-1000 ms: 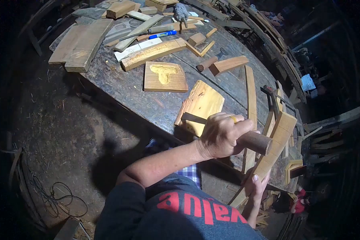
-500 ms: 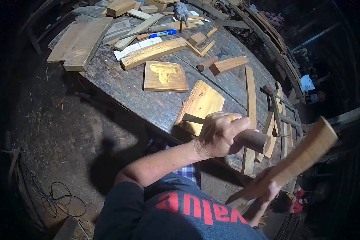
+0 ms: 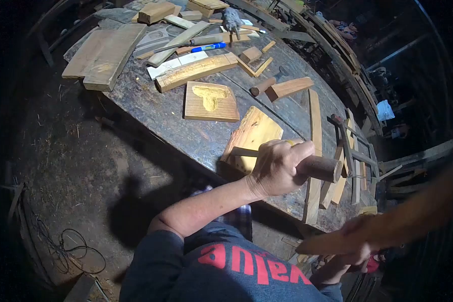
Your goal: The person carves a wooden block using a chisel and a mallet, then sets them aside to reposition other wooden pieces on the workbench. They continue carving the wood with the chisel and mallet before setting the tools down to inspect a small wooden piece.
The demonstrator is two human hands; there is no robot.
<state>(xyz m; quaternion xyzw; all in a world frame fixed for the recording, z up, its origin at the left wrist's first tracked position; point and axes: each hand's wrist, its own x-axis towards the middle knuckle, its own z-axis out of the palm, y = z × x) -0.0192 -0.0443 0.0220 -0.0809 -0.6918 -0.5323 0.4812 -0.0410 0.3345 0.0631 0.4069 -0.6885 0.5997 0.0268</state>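
My left hand (image 3: 279, 167) is closed round the thick wooden handle (image 3: 321, 168) of a chisel, whose dark blade (image 3: 243, 152) lies over a pale board (image 3: 259, 130) at the bench's near edge. Whether the tip touches the wood cannot be made out. At the lower right my right hand (image 3: 357, 249) grips a long wooden club (image 3: 387, 226), blurred and away from the chisel. Left of the pale board rests a square block (image 3: 212, 109) with a yellowish T-shaped hollow carved in it.
The dark workbench (image 3: 171, 118) bears wide planks (image 3: 105, 53), a curved beam (image 3: 196, 71), a blue marker (image 3: 209, 47), a hammer (image 3: 262, 86) and a wooden block (image 3: 290, 88). Long strips and a frame (image 3: 360, 148) lie at the right. A cable (image 3: 75, 251) is on the floor.
The club in my right hand has swung down and to the right, away from the chisel. My left hand stays nearly where it was; the view has shifted slightly.
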